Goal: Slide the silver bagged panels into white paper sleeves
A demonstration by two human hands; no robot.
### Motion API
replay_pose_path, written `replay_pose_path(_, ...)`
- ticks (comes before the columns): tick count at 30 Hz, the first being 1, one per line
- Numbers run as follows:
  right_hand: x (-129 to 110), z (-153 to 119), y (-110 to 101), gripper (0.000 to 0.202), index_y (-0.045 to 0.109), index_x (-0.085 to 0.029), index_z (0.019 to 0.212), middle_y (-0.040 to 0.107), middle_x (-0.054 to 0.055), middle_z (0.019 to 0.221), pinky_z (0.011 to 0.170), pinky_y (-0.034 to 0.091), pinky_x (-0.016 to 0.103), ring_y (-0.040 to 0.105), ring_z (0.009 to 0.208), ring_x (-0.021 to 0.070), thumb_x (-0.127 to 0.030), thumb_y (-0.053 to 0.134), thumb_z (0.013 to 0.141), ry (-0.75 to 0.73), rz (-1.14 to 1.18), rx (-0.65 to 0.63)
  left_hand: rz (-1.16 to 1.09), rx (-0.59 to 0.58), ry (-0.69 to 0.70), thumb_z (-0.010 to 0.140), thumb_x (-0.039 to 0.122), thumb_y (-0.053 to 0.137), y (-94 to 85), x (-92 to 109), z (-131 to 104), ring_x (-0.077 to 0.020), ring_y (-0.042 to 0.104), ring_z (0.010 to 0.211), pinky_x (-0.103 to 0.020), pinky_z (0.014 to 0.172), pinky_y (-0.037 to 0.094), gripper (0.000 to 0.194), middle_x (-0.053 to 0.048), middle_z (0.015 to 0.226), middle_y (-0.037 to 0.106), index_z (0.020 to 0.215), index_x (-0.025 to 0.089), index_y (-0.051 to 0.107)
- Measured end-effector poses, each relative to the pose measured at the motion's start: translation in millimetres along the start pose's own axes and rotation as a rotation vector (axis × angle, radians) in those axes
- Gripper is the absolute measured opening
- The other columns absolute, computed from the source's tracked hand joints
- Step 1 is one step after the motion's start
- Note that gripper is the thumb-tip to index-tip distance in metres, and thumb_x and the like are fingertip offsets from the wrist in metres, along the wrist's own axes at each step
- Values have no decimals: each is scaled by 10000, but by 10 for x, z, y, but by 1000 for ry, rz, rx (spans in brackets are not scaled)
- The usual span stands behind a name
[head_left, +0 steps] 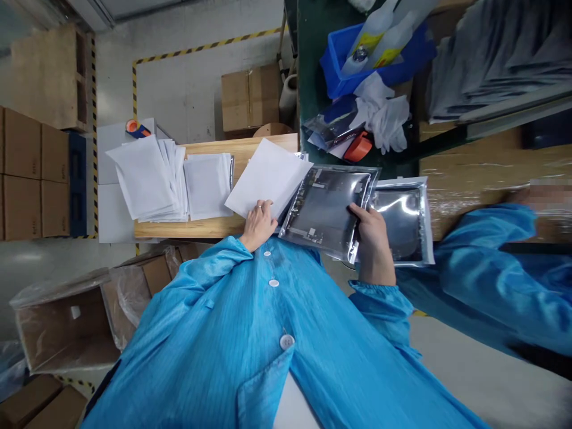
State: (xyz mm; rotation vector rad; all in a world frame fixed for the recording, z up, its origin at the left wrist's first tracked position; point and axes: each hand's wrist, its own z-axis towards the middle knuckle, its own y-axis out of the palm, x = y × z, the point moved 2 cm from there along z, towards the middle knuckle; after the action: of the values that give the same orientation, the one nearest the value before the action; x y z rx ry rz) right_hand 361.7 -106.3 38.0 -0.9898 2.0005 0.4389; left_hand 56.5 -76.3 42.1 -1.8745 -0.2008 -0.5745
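Note:
My left hand (259, 225) is at the near edge of a white sheet or flat pouch (271, 176), its fingers curled over the top. The thumb side is partly hidden. That sheet lies askew and overlaps a bagged dark panel (329, 208) on its right. My right hand (373, 241) grips this panel by its right edge, thumb on top, the other fingers hidden underneath. The panel sits in a clear, shiny plastic bag, with small components along its edges. Beyond my right hand lies another bagged dark panel (400, 220) with a white layer under it.
White pouches (149, 179) and a smaller stack (208, 185) lie left on the wooden bench (214, 229). A blue bin (333, 65) with bottles, crumpled white gloves (382, 113) and an orange object (357, 147) sit behind. A co-worker's blue sleeve (487, 238) is at right.

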Motion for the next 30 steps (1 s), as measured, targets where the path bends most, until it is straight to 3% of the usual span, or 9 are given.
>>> replay_pose_path(3,27,10,136,87,745,-204,897,733,20,719,685,643,282,728,746,207,-214,825,863,49,-26,38,9,-60,-65,1107,283,626,-19,-71,-90,-317,720,1170,-417,1016,541,260,-184,1335,701,1331,156,662)
replay_pose_path(7,111,-4,316,58,746,-198,949,764,35,800,849,675,356,765,852,239,-228,771,907,-33,2,-11,20,-148,-72,1113,308,639,-20,-127,-209,-300,735,1066,-399,931,554,177,-152,1252,737,1223,183,702)
replay_pose_path(13,278,-24,439,232,729,-245,881,728,4,850,869,648,349,721,914,223,-439,852,917,-278,-109,23,28,-219,-28,1131,277,581,48,-127,-324,-317,762,1079,-411,944,566,205,-147,1136,772,1156,190,765)
replay_pose_path(17,345,-74,520,291,684,-254,808,656,-9,799,883,619,331,675,909,213,-467,826,946,-388,-162,59,57,-205,73,1133,249,570,89,-92,-340,-326,770,1098,-422,961,565,230,-179,1159,776,1191,160,773)
replay_pose_path(23,521,-160,706,299,720,-226,900,687,-37,831,866,626,286,688,884,172,-499,839,923,-351,-25,44,-74,-230,226,1100,240,677,28,-71,-362,-296,752,1104,-403,1004,543,73,-132,1114,751,1091,189,727)
replay_pose_path(24,556,-154,715,311,721,-222,921,700,-40,847,863,630,279,696,884,165,-505,850,908,-326,28,40,-139,-221,210,1078,277,736,7,-106,-378,-286,743,1091,-401,1013,539,82,-110,1096,741,1061,202,708)
replay_pose_path(26,617,-118,696,338,716,-219,946,717,-43,874,850,635,270,712,885,156,-508,877,874,-277,137,44,-319,-158,75,973,400,899,-24,-214,-416,-265,718,1055,-398,1020,541,304,-67,1053,713,1013,220,657)
replay_pose_path(28,664,-67,650,359,717,-223,971,731,-44,903,838,641,267,728,892,152,-498,907,842,-231,228,41,-587,-50,-207,843,505,1007,-15,-338,-459,-232,700,1004,-393,1004,558,518,-32,1012,684,1025,223,613)
replay_pose_path(30,705,-26,618,382,723,-229,995,755,-40,941,841,654,276,747,913,156,-489,936,814,-185,299,12,-958,17,-492,827,524,1015,46,-394,-485,-200,713,984,-390,998,584,582,-26,1019,689,1094,217,600)
